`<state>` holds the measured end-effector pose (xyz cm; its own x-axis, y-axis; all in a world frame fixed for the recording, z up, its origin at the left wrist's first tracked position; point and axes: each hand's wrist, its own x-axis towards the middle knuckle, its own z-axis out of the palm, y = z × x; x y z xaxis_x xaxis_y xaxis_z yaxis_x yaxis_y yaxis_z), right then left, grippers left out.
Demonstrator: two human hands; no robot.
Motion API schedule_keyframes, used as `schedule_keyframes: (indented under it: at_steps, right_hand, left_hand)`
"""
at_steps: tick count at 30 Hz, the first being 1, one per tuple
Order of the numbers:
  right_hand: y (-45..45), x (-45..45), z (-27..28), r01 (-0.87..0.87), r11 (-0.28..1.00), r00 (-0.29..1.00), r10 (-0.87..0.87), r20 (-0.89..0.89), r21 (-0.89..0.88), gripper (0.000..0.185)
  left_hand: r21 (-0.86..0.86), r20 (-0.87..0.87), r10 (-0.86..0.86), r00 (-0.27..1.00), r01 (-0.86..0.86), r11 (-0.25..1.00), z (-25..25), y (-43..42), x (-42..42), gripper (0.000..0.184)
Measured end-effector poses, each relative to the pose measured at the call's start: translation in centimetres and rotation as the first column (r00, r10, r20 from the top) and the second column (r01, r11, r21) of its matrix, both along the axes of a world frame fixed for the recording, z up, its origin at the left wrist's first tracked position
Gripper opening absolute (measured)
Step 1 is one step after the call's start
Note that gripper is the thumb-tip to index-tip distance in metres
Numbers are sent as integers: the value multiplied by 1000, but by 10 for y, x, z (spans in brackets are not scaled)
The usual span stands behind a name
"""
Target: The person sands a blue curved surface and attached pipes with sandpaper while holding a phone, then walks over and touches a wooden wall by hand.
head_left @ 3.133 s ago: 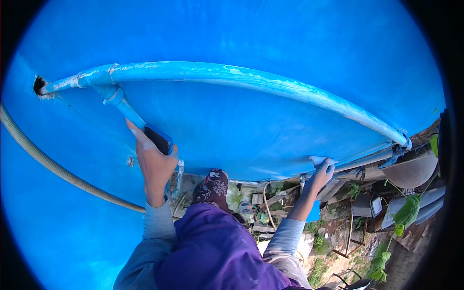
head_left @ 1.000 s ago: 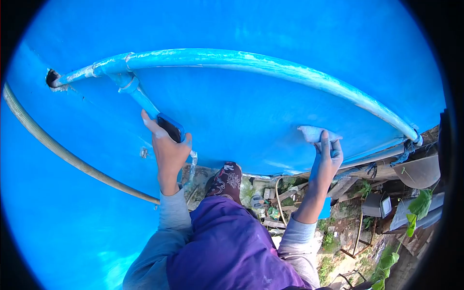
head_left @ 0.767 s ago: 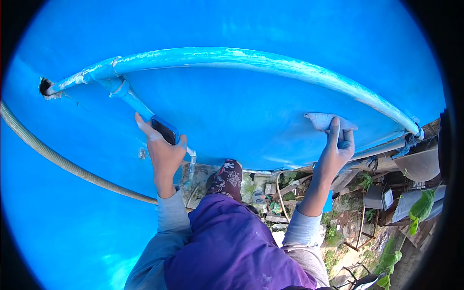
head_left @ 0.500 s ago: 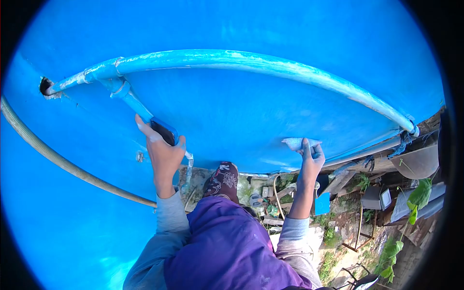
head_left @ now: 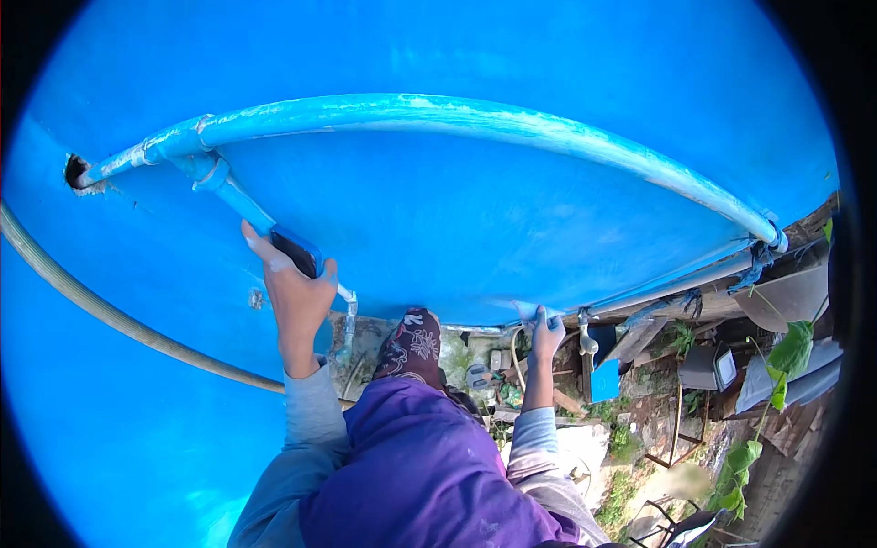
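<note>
My left hand (head_left: 301, 301) is closed around a dark phone (head_left: 296, 252) with a blue edge, held in front of the blue wall (head_left: 402, 210). Beside the phone, a thinner blue pipe (head_left: 242, 203) slopes down from the joint above. Lower on the wall, to the right, my right hand (head_left: 547, 336) pinches a pale folded sheet (head_left: 524, 310), which looks like sandpaper. The sheet lies at the wall surface and is slightly blurred. Pale dust marks the left thumb.
A long painted pipe (head_left: 411, 111) arcs across the wall from a hole (head_left: 76, 171). At left hangs a ribbed hose (head_left: 100, 310). A small tap (head_left: 587, 340) stands right of my right hand. Boards, a grey box (head_left: 703, 369) and leafy plants (head_left: 791, 347) lie at right.
My right hand has moved down and slightly left along the wall with the pale sheet. The left hand keeps its grip on the phone. The whole view has shifted slightly.
</note>
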<state>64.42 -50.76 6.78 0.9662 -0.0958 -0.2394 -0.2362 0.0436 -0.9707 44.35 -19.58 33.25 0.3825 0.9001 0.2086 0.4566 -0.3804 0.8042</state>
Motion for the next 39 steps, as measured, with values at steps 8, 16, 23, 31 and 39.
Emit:
schedule_keyframes:
  at_steps: [8, 16, 23, 31, 39]
  right_hand:
    - [68, -43, 169, -267, 963, 899, 239, 367, 29, 11]
    - [71, -15, -52, -185, 901, 975, 220, 45, -393, 16]
    - [79, -39, 83, -22, 1000, 971, 19, 239, 9, 19]
    - [95, -17, 6, 158, 961, 981, -125, 151, -227, 58]
    - [152, -46, 43, 422, 903, 901, -408, 146, -81, 60]
  left_hand:
    - [33, -8, -5, 1000, 5, 999, -4, -4, -2, 112]
    - [105, 24, -72, 997, 69, 992, -5, -6, -7, 115]
    - [99, 46, -137, 990, 132, 986, -10, -6, -8, 114]
    - [156, -14, -142, 990, 143, 977, -20, 1, -12, 111]
    - [156, -43, -167, 985, 172, 973, -22, 3, -14, 112]
